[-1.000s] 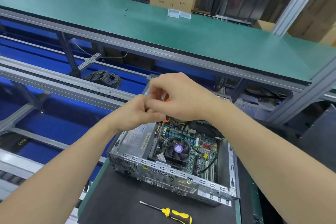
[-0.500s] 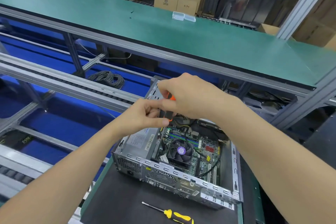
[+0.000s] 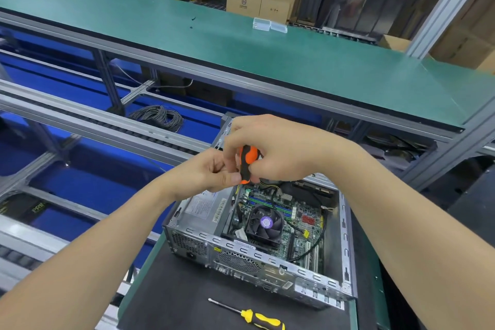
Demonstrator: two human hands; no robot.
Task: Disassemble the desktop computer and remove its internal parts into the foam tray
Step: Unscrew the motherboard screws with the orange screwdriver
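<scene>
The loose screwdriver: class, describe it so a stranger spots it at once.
Find the open grey metal computer case on the black mat. In front of it lies a screwdriver with a yellow-and-black handle. Unlike the orange-handled tool above the case, it lies flat, untouched.

Our arms are bare along all we can see of them, left forearm (image 3: 107, 246) and right forearm (image 3: 401, 222) alike. Our left hand (image 3: 206, 171) and right hand (image 3: 278, 147) are bare too, and the left thumb (image 3: 231, 177) shows a short, plain nail.
</scene>
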